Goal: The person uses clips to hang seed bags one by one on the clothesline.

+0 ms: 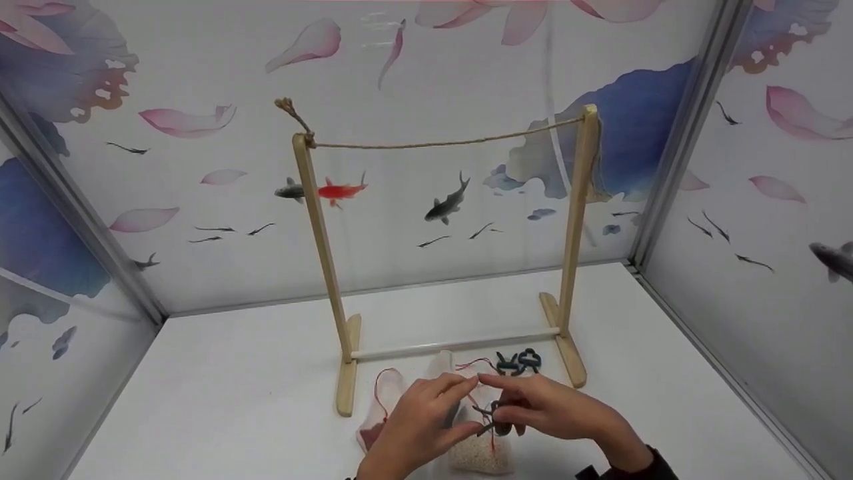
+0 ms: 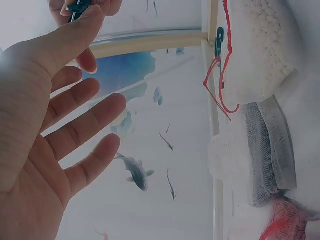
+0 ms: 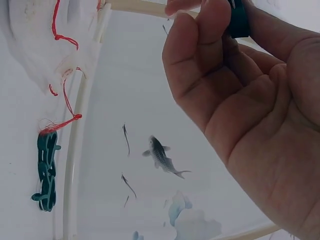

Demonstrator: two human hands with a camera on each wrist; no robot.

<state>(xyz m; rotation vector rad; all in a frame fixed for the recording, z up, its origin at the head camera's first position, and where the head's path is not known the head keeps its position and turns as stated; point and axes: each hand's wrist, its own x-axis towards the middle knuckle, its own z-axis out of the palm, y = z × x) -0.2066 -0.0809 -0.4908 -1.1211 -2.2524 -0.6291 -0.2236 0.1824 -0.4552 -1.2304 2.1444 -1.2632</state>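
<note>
In front of the wooden stand, my right hand (image 1: 546, 407) pinches a small dark green plastic clip (image 3: 239, 20) between thumb and fingers. My left hand (image 1: 426, 413) faces it with its fingers spread and fairly straight; its thumb tip is right at the clip in the left wrist view. Below the hands lies a drawstring bag of pale grains (image 1: 483, 457) with a red cord (image 2: 228, 40). Beside it are a bag with grey mesh (image 2: 265, 150) and a bag with red contents (image 2: 287, 220), partly hidden behind the left hand in the head view.
Two more green clips (image 1: 518, 362) lie together behind the bags, near the stand's right foot. The wooden stand (image 1: 323, 247) has a twine line (image 1: 426, 145) strung between its posts and a white bar (image 1: 453, 347) low down. Printed panels (image 1: 220, 267) wall in the white table (image 1: 233, 387).
</note>
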